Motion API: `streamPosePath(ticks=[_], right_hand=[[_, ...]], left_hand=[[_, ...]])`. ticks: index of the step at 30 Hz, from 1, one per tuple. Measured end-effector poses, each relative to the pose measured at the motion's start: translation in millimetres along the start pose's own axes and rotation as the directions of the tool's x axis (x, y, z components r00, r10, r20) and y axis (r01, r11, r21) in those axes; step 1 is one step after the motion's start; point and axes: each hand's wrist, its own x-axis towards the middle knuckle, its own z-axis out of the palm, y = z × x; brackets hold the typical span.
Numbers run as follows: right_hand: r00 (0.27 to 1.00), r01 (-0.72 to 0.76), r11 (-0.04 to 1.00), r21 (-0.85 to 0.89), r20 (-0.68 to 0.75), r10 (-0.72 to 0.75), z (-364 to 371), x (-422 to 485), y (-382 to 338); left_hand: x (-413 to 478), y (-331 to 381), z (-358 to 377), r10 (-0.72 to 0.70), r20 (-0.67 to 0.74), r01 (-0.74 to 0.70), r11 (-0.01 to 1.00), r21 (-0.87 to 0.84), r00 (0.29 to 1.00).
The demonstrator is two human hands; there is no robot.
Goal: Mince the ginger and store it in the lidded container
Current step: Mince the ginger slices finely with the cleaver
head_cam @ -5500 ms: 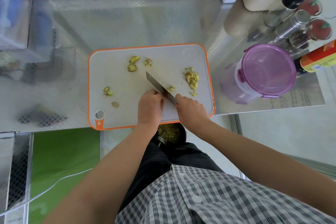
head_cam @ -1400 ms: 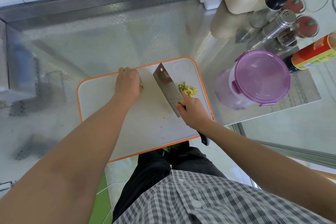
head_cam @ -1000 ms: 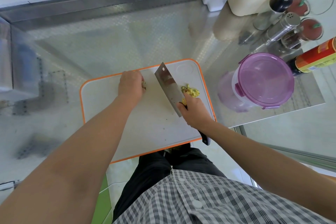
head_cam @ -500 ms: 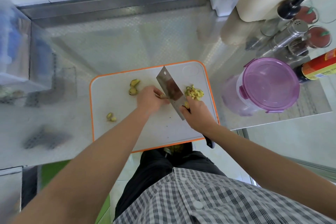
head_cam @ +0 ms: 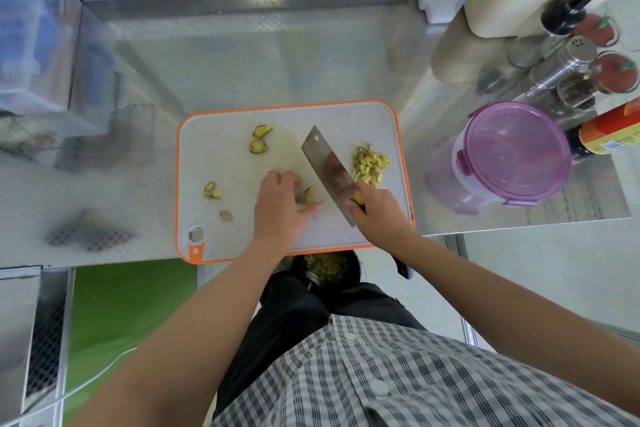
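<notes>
Left hand [head_cam: 280,206] fingers curled over ginger piece [head_cam: 306,196], pinning it mid-board [head_cam: 221,149]. Right hand [head_cam: 377,215] clenched on cleaver [head_cam: 329,166] handle, blade just right of piece. Cut pile [head_cam: 369,163] right of blade. Loose slices [head_cam: 259,140] on board's left. Container [head_cam: 516,152], lid on, right of board.

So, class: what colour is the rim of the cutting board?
Orange; the cutting board's rim shows plainly in the head view, around a white surface.
</notes>
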Motion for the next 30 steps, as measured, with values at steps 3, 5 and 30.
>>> streamPosePath(ticks=[3, 5, 30], right_hand=[[1.0, 0.0, 1.0, 0.004, 0.001, 0.0, -0.4, -3.1, -1.5], [1.0, 0.002, 1.0, 0.001, 0.0, -0.002, -0.5, -5.1, -2.2], [0.996, 0.063, 0.972, -0.227, 0.073, -0.047, 7.2, -15.1, -20.4]], left_hand=[[-5.6, -7.4, -3.8, 0.059, 0.002, -0.059, 0.998, 0.029, 0.998], [-8.1, -8.6, -3.1, 0.086, -0.024, -0.086, 0.996, 0.015, 0.996], [-6.3, 3.3, 2.5, 0.057, -0.098, -0.054, 0.998, 0.028, 0.994]])
